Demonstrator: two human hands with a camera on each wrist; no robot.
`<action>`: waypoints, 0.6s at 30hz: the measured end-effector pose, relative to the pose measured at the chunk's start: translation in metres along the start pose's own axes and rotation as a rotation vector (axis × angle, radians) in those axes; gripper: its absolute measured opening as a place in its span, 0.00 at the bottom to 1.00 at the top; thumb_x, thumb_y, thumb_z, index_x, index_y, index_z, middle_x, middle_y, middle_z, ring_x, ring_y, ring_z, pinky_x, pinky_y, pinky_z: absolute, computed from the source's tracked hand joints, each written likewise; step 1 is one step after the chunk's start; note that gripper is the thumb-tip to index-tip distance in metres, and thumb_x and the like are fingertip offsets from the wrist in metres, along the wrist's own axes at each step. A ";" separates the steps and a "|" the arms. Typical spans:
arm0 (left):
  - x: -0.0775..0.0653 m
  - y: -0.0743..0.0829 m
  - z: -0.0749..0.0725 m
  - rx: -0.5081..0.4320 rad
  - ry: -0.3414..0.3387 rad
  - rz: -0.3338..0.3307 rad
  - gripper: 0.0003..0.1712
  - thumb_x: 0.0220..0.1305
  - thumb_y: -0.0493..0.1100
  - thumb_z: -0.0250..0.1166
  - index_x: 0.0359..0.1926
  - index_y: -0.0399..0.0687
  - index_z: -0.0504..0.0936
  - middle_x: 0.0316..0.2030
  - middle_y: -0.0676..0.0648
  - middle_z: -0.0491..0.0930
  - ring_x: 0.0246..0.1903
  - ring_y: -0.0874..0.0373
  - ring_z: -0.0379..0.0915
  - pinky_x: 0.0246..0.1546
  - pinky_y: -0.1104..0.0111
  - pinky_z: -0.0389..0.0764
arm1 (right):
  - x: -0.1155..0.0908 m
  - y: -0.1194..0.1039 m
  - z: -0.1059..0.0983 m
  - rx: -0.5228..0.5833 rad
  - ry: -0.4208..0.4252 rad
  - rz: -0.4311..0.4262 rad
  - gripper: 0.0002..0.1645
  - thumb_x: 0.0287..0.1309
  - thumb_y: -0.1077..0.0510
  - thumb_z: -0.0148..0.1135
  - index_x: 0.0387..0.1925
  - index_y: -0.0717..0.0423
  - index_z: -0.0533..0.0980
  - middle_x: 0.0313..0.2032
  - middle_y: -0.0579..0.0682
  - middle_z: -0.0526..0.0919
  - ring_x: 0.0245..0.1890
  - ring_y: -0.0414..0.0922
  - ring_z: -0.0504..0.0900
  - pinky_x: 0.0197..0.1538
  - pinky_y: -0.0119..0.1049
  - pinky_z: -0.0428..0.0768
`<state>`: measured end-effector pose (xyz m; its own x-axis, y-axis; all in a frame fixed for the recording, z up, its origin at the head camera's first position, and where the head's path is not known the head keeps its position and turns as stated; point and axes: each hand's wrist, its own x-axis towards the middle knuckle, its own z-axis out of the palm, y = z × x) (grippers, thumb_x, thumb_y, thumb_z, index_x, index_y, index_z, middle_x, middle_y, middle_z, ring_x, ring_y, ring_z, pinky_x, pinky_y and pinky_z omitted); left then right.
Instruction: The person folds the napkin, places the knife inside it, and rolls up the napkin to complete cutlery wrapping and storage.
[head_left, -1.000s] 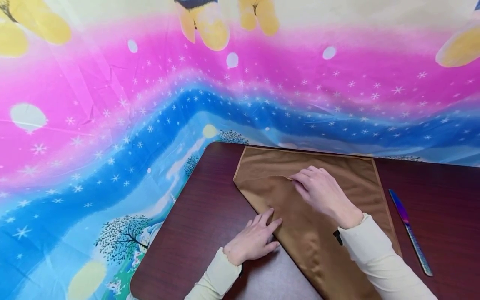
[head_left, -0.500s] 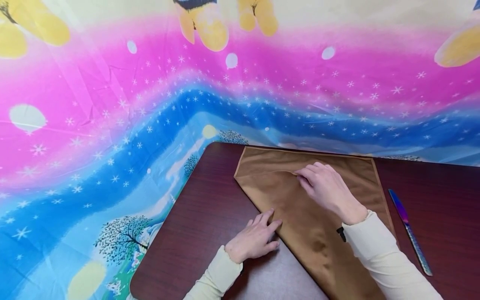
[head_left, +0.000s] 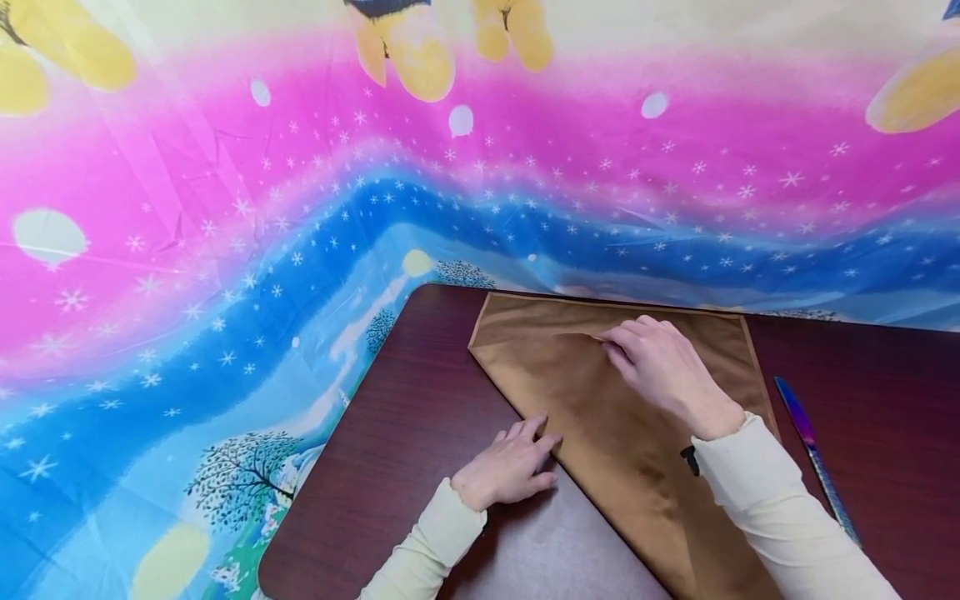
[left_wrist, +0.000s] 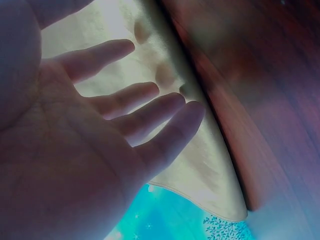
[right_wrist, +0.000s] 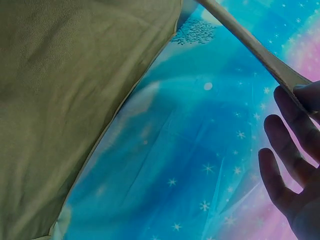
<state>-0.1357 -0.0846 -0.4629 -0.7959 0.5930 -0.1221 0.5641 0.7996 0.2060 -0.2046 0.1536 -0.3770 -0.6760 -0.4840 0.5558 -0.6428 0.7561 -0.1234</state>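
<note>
A brown cloth napkin (head_left: pixel 600 433), its near-left side folded over along a diagonal, lies on the dark red table. My right hand (head_left: pixel 667 371) pinches the edge of the upper layer between thumb and index finger, over the cloth's far part. In the right wrist view that edge (right_wrist: pixel 255 45) is lifted and stretched taut, while the other fingers (right_wrist: pixel 280 142) stay free. My left hand (head_left: pixel 513 462), fingers spread, has its fingertips at the diagonal fold. The left wrist view shows the palm of this hand (left_wrist: pixel 85 135) and the fingertips overlapping the cloth (left_wrist: pixel 205 185).
To the right of the cloth lies a table knife (head_left: pixel 813 454) with an iridescent blade, its handle end beside my right sleeve. Bare tabletop (head_left: pixel 352 467) extends to the left, up to a rounded edge. A snowflake-patterned backdrop (head_left: pixel 420 200) hangs right behind the table.
My right hand has moved away from me and a little to the right, drawing the pinched edge along and smoothing the fold. The left hand has stayed at the fold.
</note>
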 end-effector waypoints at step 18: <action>0.010 0.000 -0.001 0.001 -0.008 0.000 0.32 0.65 0.55 0.61 0.68 0.53 0.67 0.72 0.41 0.56 0.70 0.48 0.56 0.62 0.48 0.69 | 0.003 0.013 -0.008 0.011 0.020 0.028 0.11 0.56 0.63 0.63 0.41 0.57 0.83 0.35 0.53 0.87 0.35 0.52 0.81 0.41 0.49 0.77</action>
<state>-0.1440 -0.0785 -0.4632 -0.7942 0.5936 -0.1301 0.5641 0.7998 0.2053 -0.2118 0.1657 -0.3705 -0.6866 -0.4537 0.5681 -0.6277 0.7642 -0.1484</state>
